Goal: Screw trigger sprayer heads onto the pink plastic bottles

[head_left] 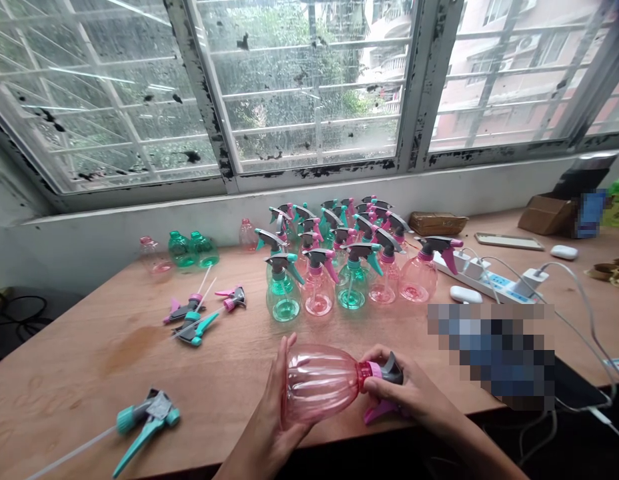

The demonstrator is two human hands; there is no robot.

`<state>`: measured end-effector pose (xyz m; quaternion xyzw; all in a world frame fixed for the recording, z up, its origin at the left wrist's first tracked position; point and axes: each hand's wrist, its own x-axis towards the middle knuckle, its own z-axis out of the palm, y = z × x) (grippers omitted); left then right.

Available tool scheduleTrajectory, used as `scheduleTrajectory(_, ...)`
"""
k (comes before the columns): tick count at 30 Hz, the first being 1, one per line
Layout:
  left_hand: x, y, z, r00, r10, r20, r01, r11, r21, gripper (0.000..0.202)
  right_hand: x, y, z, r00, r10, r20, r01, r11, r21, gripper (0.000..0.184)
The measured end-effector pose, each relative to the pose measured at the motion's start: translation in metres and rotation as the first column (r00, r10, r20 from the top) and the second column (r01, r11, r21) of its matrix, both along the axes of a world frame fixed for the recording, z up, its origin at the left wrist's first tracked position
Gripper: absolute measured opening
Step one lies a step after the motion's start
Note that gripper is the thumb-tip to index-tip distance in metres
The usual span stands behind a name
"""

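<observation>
A pink translucent spray bottle (322,383) lies sideways in the air between my hands, over the table's front edge. My left hand (277,407) is wrapped round its base end. At the neck, the fingers of my right hand (407,383) grip the pink collar and grey spray head (389,370), whose pink trigger points down. Beyond them stand several assembled pink and green spray bottles (351,287) in a cluster. On the left lie loose spray heads: a teal one (152,417) in front, and a teal one (194,327) with pink ones (234,298) farther back.
Headless green bottles (204,250) and pink ones (157,260) stand at the back left. To the right are a white power strip (489,283) with cables, a white earbud case (465,295), a phone (509,241) and a cardboard box (549,213). Windows line the back.
</observation>
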<state>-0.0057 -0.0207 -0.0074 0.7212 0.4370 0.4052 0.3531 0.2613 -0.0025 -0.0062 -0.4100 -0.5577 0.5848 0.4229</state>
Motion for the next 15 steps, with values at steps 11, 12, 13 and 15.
scheduleTrajectory(11, -0.0007, -0.0012, 0.0014, 0.999, -0.026, -0.029, 0.025, 0.999, -0.042, 0.109, -0.0016, -0.0013, 0.0065, 1.000, 0.016, -0.017, -0.016, 1.000, -0.013, 0.039)
scheduleTrajectory(12, -0.0005, -0.0017, 0.0023, 0.999, -0.028, -0.027, 0.027, 0.999, -0.040, 0.106, -0.0014, -0.0012, 0.0062, 1.000, 0.018, -0.018, -0.018, 1.000, -0.015, 0.038)
scheduleTrajectory(13, -0.0003, -0.0022, 0.0031, 0.999, -0.030, -0.022, 0.029, 0.999, -0.036, 0.101, -0.0012, -0.0011, 0.0055, 1.000, 0.020, -0.021, -0.021, 1.000, -0.019, 0.038)
scheduleTrajectory(15, -0.0002, -0.0032, 0.0040, 0.999, -0.030, -0.014, 0.030, 0.999, -0.017, 0.088, -0.0008, -0.0006, 0.0035, 0.999, 0.025, -0.032, -0.026, 0.999, -0.027, 0.038)
